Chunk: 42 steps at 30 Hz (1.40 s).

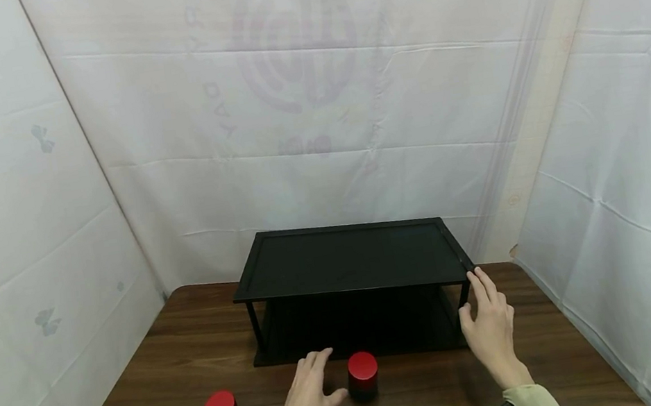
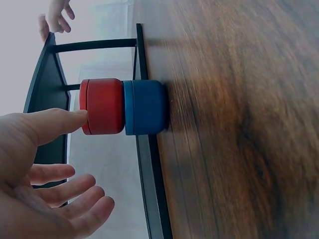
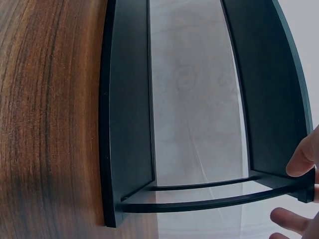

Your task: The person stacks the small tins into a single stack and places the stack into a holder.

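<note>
The left hand [image 1: 305, 402], fingers spread, holds nothing; at its three o'clock stands a red canister [image 1: 362, 366] atop a blue canister [image 2: 147, 107], dim from overhead, thumb contact unclear. The right hand [image 1: 491, 329], cut off in its wrist view, touches the shelf [image 1: 346, 256] at four o'clock, fingers parted; whether gripping, I cannot tell.

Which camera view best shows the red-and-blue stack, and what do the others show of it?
Left wrist: it shows the stack large and side-on, the red container and blue container both clear. The head view gives it small, from above: a red top over a dark base. The right wrist view misses it.
</note>
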Each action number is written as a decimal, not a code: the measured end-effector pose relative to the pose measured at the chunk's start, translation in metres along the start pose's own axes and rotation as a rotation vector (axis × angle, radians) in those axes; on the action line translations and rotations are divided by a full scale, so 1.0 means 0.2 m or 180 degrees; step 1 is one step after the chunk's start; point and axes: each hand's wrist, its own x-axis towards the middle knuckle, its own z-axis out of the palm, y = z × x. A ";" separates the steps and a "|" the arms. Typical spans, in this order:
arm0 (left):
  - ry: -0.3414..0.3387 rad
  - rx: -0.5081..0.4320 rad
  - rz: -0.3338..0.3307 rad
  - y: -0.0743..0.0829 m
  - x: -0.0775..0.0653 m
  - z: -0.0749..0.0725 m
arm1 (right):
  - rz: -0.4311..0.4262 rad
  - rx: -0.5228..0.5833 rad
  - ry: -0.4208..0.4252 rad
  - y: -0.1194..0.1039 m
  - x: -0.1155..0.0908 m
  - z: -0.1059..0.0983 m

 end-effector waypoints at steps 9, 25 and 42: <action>-0.0051 -0.0074 -0.0061 -0.04 -0.02 -0.02 | 0.0002 0.0019 -0.0018 0.01 0.00 0.00; -0.0007 0.0029 -0.0315 -0.08 -0.10 -0.07 | -0.0001 0.0012 0.0018 0.00 0.00 0.00; 0.0120 0.0298 -0.0575 -0.13 -0.16 -0.14 | -0.0029 -0.0003 0.0033 0.00 0.00 0.01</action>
